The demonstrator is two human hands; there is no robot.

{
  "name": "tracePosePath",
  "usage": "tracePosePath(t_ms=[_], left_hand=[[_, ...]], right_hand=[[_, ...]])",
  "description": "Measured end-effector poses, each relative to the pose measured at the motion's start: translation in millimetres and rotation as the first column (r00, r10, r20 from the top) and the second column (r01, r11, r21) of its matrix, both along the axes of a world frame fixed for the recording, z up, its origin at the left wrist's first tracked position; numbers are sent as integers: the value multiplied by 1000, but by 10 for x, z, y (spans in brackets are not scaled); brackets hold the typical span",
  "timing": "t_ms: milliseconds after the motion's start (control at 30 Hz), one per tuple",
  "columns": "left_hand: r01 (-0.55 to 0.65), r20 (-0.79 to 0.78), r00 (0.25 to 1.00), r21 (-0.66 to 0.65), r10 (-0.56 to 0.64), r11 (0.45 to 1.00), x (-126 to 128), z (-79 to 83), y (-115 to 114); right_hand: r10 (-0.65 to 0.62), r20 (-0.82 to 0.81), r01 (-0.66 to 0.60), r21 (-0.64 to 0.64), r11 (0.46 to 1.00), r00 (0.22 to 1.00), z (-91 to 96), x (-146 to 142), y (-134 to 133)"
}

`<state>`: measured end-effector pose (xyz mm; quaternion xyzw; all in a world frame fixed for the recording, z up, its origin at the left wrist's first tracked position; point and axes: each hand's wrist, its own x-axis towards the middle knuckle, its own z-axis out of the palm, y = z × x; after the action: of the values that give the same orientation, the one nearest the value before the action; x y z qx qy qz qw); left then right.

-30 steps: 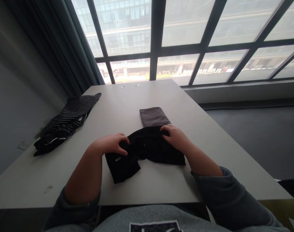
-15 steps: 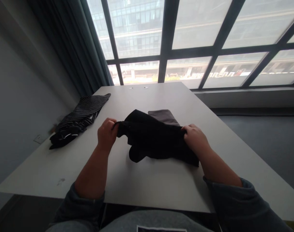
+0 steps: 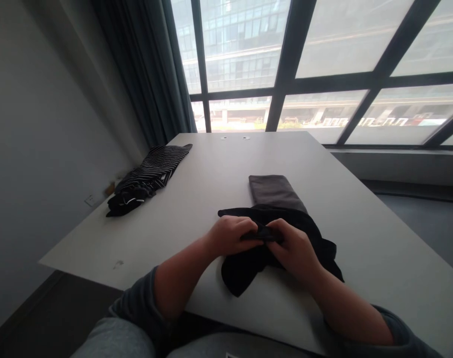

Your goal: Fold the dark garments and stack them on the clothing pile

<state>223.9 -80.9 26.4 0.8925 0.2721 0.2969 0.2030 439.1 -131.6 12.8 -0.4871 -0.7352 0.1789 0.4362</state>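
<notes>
Gripping a bunched fold of the black garment (image 3: 282, 243) with both hands, close together over its middle. Left hand (image 3: 231, 236) curling its fingers (image 3: 248, 229) over the near-left part of the fold, pinching cloth against the thumb. Right hand (image 3: 291, 246) closing its fingers around the same ridge of cloth from the right, knuckles almost touching the left hand's.

Black garment lying crumpled on the white table (image 3: 211, 189), near its front edge, one dark flap trailing toward the person and another spreading to the right past the right wrist. Touching the far side of the black garment, and partly overlapped by it, lying flat and neatly folded: a grey cloth (image 3: 273, 189). Well apart from the black garment, far to its left and further back along the table's left edge, lying in a loose heap: a black-and-white striped garment (image 3: 147, 174).

Beyond the black garment, at the table's far end, standing tall: a window (image 3: 304, 64) with dark frames, and left of that a dark curtain (image 3: 147, 69) hanging. Grey sleeves (image 3: 140, 308) covering both forearms up to mid-arm, nearer than the black garment.
</notes>
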Motion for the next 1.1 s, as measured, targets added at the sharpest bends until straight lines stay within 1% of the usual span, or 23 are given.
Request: tracePosePath(t_ms=[67,167,300,333,367,400,433,500,567,600,667,700,733,767,833,867,900,933,967,1000,1033,1067,1100], left_hand=[[49,-93,994,-6,-49,999,-46,0,75],[47,-228,972,-45,-57,998,-143,3,179],[16,-312,946,-240,-93,971,-267,73,227],[-17,-323,944,-262,-71,965,-290,107,224],[-81,-324,946,-252,-5,964,-310,143,217],[-184,-305,945,-208,115,961,-327,180,210],[-316,-256,927,-143,274,938,-342,212,202],[-573,-86,818,-57,568,817,-360,255,192],[-711,79,693,-87,717,697,-358,254,197],[-726,140,658,-139,739,673,-347,238,207],[-650,222,645,-344,732,677,-308,181,237],[-548,243,664,-487,707,681,-284,146,256],[-400,246,706,-635,664,661,-261,111,273],[-234,241,765,-759,597,607,-244,79,288],[18,236,879,-885,415,465,-235,36,305],[80,226,924,-903,309,422,-248,28,307],[100,199,957,-908,210,406,-272,31,307],[74,145,980,-903,137,423,-306,44,308],[-8,56,991,-883,122,470,-348,66,311],[-144,-57,983,-832,174,535,-395,95,319],[-316,-170,942,-736,289,599,-443,127,330],[-497,-251,861,-592,442,634,-488,160,346],[-649,-279,756,-427,592,629,-527,191,363]], right_hand=[[-67,-28,67,10,998,997,1,92,47],[-127,-42,129,45,991,991,47,185,75],[-254,-57,258,78,963,966,103,263,103],[-291,-61,296,84,952,955,112,284,115],[-324,-64,328,88,940,944,119,303,127],[-345,-61,349,90,933,937,123,315,137],[-354,-54,358,88,930,934,126,318,143],[-331,-31,333,77,940,943,122,291,137],[-250,4,249,52,967,968,105,231,115],[-206,22,205,37,978,978,92,201,104],[-163,43,162,9,987,986,61,161,96],[-173,49,173,-2,985,984,48,157,101],[-198,53,198,-8,980,979,38,164,112],[-221,56,222,-13,975,974,33,180,125],[-220,68,222,-26,975,973,38,224,149],[-195,76,197,-32,980,978,46,245,155],[-163,83,166,-35,985,983,56,263,156],[-140,87,143,-32,989,986,65,275,152],[-129,89,131,-24,991,988,72,282,144],[-126,88,127,-12,992,988,75,282,133],[-121,87,121,4,993,989,74,276,119],[-104,88,103,22,994,991,68,262,103],[-71,92,68,42,997,993,57,243,87]])
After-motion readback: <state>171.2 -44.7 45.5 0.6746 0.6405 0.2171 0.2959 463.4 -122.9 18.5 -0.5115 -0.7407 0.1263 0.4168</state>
